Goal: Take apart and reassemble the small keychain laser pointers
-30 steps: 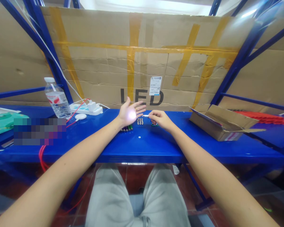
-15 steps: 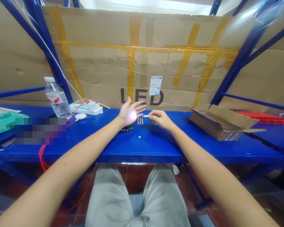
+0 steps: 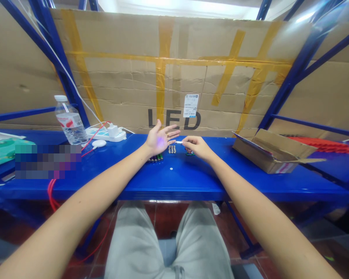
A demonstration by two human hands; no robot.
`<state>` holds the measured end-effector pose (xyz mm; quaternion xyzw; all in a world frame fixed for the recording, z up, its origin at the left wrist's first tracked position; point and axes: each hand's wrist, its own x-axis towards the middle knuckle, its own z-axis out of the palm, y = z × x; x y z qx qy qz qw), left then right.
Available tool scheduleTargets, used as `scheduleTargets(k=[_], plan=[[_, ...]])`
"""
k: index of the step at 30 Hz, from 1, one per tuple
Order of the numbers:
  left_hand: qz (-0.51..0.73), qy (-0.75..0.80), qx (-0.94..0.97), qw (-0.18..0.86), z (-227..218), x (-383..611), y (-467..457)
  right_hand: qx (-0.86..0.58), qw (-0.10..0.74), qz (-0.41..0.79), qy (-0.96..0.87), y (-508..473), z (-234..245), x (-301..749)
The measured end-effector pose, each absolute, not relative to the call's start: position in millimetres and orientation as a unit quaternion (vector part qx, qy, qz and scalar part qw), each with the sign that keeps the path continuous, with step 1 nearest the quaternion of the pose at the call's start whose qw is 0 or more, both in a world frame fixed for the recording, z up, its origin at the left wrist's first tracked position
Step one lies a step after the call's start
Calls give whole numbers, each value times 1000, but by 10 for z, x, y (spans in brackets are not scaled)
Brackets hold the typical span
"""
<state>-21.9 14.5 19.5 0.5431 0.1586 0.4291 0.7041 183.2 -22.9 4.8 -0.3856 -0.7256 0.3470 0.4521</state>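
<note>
My left hand (image 3: 159,138) is raised above the blue shelf (image 3: 174,178) with its palm up and fingers spread; a faint purple glow lies on the palm. My right hand (image 3: 195,147) pinches a small silver penlight (image 3: 179,142) whose tip points at that palm. Below the left hand lie several thin green and dark sticks (image 3: 155,158) side by side. Between the hands stands a small cluster of metal button cells (image 3: 171,149). A single small white disc (image 3: 171,168) lies nearer to me on the shelf.
An open cardboard box (image 3: 272,152) sits at the right, with red pieces (image 3: 322,144) behind it. At the left stand a water bottle (image 3: 70,121), a white power strip (image 3: 106,133) with red cable, and a teal packet (image 3: 2,151). Taped cardboard (image 3: 174,73) forms the back wall.
The bright white spot on my left palm has dimmed to a faint purple glow. Both hands stay in about the same place.
</note>
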Motion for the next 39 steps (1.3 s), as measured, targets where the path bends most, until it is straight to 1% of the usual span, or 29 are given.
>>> scheduleTargets(k=[30, 39], plan=[[421, 168, 549, 702, 206, -213, 110, -389, 450, 329, -733, -237, 54, 1834], [425, 171, 548, 700, 220, -201, 82, -410, 472, 297, -721, -239, 72, 1823]])
